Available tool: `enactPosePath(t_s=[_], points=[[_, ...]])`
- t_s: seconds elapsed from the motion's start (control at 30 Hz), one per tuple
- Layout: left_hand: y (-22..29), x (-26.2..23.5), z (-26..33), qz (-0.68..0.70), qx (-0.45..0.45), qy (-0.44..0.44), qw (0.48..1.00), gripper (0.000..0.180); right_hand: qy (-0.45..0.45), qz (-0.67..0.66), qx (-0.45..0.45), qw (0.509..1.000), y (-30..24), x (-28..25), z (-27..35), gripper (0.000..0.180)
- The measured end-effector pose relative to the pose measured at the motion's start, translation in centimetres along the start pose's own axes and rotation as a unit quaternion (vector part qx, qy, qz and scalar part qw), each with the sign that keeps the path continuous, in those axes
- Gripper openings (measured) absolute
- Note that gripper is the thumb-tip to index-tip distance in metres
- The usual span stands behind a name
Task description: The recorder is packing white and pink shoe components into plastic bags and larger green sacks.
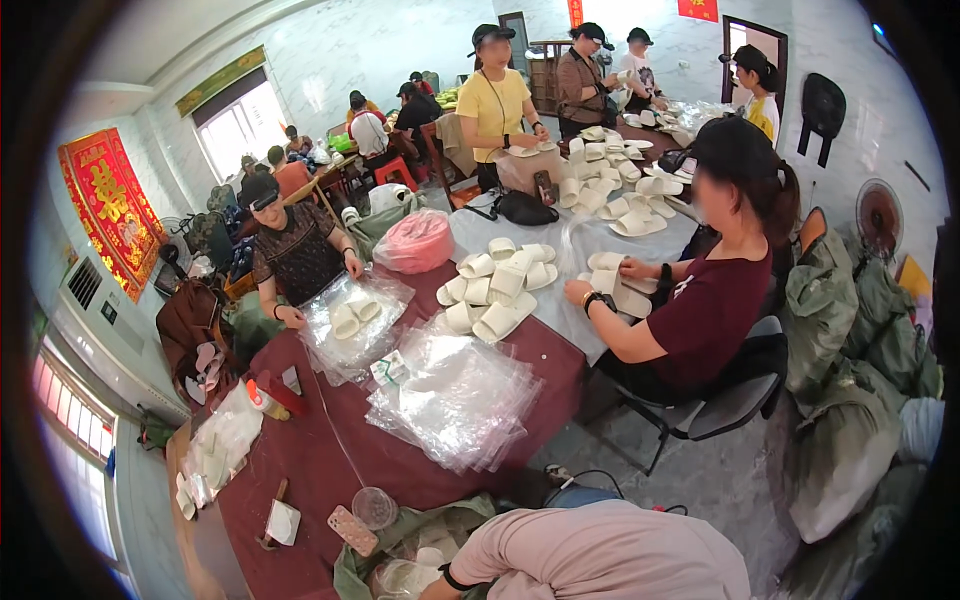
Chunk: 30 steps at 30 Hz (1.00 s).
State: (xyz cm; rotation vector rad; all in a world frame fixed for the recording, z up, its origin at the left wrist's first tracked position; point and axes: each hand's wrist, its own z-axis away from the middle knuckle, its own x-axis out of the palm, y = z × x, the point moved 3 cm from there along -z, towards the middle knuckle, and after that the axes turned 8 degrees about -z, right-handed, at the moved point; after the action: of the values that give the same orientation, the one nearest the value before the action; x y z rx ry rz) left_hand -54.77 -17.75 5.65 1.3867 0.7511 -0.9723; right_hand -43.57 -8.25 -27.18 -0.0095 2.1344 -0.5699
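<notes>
Your pink-sleeved forearm [600,555] crosses the lower edge; its black-banded wrist reaches a clear plastic bag holding white slippers [405,575] at the maroon tabletop's [320,460] near corner. Neither hand shows, so whether the fingers grip cannot be told. Beside it lie a clear round lid [373,507] and a patterned phone [353,530]. Steady the bag's mouth before filling.

Pale marbled walls [380,50], bright window [240,125], red wall hanging [110,205], grey floor [720,480], long maroon-covered table [310,450], dark swivel chair [730,395].
</notes>
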Motion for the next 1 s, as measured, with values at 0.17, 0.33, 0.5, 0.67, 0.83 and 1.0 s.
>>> enactPosePath(t_s=[0.17,0.33,0.5,0.67,0.83,1.0], points=[[-1.6,0.6,2.9,0.041,-0.014,-0.035,0.998,0.029,0.08,0.11,-0.121,0.983,-2.4,7.3,3.7,0.045],[-7.9,3.4,7.2,0.331,-0.355,0.076,0.871,0.033,-0.279,-0.066,-0.204,0.936,-13.7,-10.4,-3.4,0.033],[-5.1,3.0,2.4,0.275,-0.281,0.072,0.917,0.034,-0.319,-0.192,0.093,0.923,-18.4,-29.9,-5.3,0.044],[-3.6,2.8,-0.6,0.189,-0.225,0.074,0.953,0.036,-0.247,-0.14,-0.059,0.957,-18.9,-31.3,-4.2,0.034],[-3.8,2.4,-2.0,0.108,-0.188,0.094,0.972,0.038,-0.343,-0.024,-0.089,0.935,-22.3,-33.5,-6.5,0.033],[-2.5,1.8,-5.9,0.025,-0.124,0.107,0.986,0.04,-0.322,-0.097,-0.078,0.939,-21.2,-30.6,-5.0,0.028]])
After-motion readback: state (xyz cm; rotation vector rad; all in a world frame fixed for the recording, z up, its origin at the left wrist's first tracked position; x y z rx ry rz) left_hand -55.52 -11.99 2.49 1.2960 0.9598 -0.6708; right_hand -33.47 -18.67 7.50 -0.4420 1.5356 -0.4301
